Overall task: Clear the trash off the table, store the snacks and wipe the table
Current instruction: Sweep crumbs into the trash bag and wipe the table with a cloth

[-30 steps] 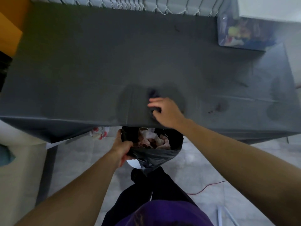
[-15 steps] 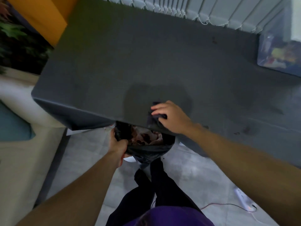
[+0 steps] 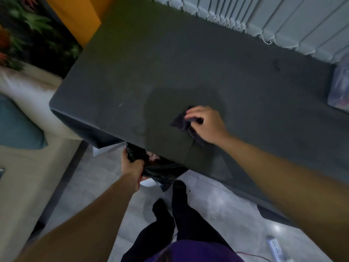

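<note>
- Right hand (image 3: 206,124), centre-right of frame, fingers curled down over the cloth (image 3: 182,121), pressing it flat on the table (image 3: 143,63).
- Cloth is dark, bunched; most of it sticks out left of the fingers, some under the palm.
- Left hand (image 3: 132,168), lower centre, fist closed on the rim of the bag (image 3: 162,170).
- Bag is black, hangs just below the table's near edge, mouth partly tucked under it; pinkish trash shows inside.
- Bag lies down-left of the cloth, apart from it.
- Darker patch on the table around the cloth.
</note>
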The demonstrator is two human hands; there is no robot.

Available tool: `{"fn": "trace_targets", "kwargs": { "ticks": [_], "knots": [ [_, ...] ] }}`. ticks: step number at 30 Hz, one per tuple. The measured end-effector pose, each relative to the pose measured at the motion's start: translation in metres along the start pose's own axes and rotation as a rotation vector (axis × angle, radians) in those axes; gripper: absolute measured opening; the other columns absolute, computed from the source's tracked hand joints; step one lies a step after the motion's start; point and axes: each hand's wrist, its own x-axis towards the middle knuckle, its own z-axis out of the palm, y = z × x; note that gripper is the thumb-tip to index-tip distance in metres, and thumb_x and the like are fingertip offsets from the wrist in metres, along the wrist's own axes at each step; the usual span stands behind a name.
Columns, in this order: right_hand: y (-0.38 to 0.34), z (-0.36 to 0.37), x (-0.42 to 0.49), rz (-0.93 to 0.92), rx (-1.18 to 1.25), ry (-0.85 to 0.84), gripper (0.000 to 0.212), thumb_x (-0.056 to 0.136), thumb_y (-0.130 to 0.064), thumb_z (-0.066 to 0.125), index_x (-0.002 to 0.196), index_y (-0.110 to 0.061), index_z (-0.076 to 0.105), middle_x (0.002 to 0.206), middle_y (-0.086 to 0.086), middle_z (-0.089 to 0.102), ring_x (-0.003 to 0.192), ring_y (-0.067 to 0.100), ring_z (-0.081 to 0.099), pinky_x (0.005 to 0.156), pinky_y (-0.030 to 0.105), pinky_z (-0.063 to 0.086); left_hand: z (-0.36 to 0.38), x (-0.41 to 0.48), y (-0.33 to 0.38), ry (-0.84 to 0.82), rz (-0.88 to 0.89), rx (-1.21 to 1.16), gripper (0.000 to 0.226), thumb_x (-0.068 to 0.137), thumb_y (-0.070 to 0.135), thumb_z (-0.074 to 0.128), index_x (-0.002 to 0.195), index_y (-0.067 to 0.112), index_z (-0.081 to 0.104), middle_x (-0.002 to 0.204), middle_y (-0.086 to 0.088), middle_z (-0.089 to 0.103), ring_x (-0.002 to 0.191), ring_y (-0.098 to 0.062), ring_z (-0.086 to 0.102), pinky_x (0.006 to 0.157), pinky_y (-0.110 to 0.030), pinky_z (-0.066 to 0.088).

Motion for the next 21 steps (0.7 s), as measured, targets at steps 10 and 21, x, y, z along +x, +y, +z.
{"fn": "trace_targets", "kwargs": {
  "ticks": [10,21],
  "knots": [
    [0.020,0.004,0.104,0.302,-0.180,0.292,0.034,0.081,-0.008,0.056,0.111,-0.004,0.071,0.125,0.014,0.066,0.117,0.032,0.059,0.101,0.033,0.037,-0.004,0.008,0.013,-0.036,-0.059,0.017,0.076,0.091,-0.013,0.042,0.144,0.040,0.034,0.118,-0.004,0.053,0.088,-0.034,0.068,0.059,-0.047,0.062],
    [-0.025,0.047,0.082,-0.001,-0.166,0.118,0.028,0.086,-0.010,0.060,0.109,-0.017,0.075,0.121,-0.005,0.068,0.104,0.024,0.054,0.093,0.017,0.032,-0.010,0.007,0.020,-0.039,-0.061,0.009,0.077,0.090,-0.012,0.044,0.146,0.041,0.034,0.106,0.004,0.058,0.082,-0.027,0.068,0.053,-0.040,0.061]
  ]
}}
